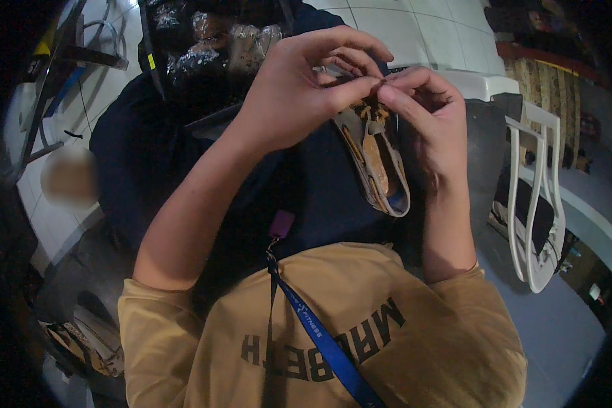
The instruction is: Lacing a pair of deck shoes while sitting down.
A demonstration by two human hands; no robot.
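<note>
A grey shoe with a tan insole (381,163) rests on my dark-clothed lap, its heel end toward me and its toe hidden beneath my hands. Brown shoelace (372,112) strands show at its opening. Above them, my left hand (313,88) pinches thumb and finger together at the lace, the other fingers curled. My right hand (430,102) meets it from the right, thumb and forefinger also closed at the same spot. The bit of lace between the fingertips is small and mostly covered.
Beyond my left hand stands a dark crate (177,85) of plastic-wrapped items. A white plastic chair (540,197) is at the right. More shoes (92,333) lie at the lower left. A blue lanyard (319,333) hangs over my shirt. A metal frame (54,88) stands at the far left.
</note>
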